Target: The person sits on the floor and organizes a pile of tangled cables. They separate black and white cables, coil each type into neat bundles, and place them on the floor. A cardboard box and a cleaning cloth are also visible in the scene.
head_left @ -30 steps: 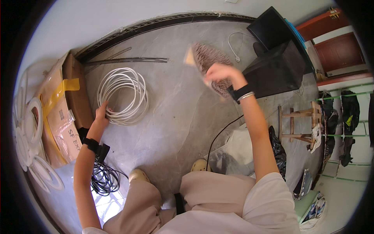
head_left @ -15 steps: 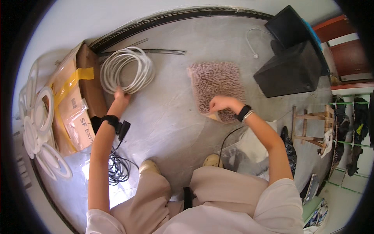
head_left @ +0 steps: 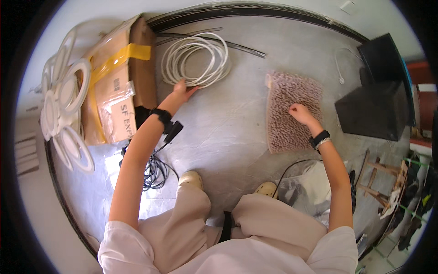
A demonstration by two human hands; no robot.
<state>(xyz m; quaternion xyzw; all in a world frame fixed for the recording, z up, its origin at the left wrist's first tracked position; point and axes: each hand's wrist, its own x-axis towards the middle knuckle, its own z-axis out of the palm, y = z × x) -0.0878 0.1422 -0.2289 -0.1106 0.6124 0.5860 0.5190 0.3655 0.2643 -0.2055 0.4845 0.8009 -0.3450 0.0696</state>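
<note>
A loose coil of white cable [head_left: 222, 73] lies on the floor at the upper left. My left hand [head_left: 181, 91] reaches its near edge, the thumb over the loops and the fingers around them. A shaggy mauve-brown mat [head_left: 292, 132] is spread flat to the right of the coil. Just over its middle is my right hand [head_left: 299, 113], fingers curled in, with nothing visible in them. Dark bands sit on both wrists, and a black device hangs at the left one.
A taped cardboard box [head_left: 146, 68] and a white petal-shaped lamp [head_left: 52, 112] stand left. Thin dark strips [head_left: 246, 49] lie behind the coil. A black cable bundle [head_left: 155, 172] is near my feet. At right are a black box [head_left: 374, 109] and a wooden stool [head_left: 381, 180].
The view has shifted, so things appear farther right. The mat's near edge, earlier turned up by my right hand, now lies flat. My left hand stays at the coil, whose loops have spread slightly.
</note>
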